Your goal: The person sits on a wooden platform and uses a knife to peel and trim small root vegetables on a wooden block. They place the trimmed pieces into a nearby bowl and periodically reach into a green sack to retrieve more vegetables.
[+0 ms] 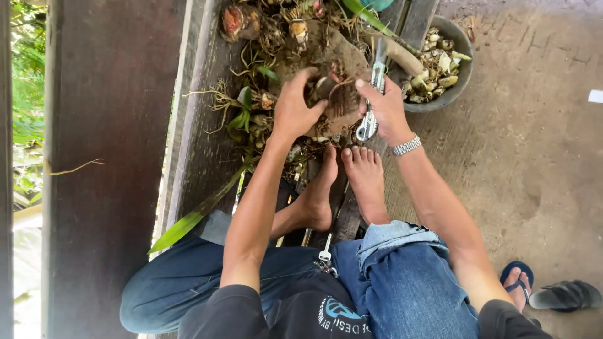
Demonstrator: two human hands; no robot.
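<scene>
Brown, rooty plant clump: your left hand is gripping it steady while your right hand is holding silver pruning shears to it

Outdoor wooden platform beside bare ground

Dark weathered wooden planks run lengthwise; a grey-brown packed dirt floor lies to the right, green sunlit foliage at the left edge, under daylight.

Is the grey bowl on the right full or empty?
Partly full: the grey bowl holds a heap of pale cut pieces, with its inner wall bare above them. How deep the heap goes cannot be told.
</scene>
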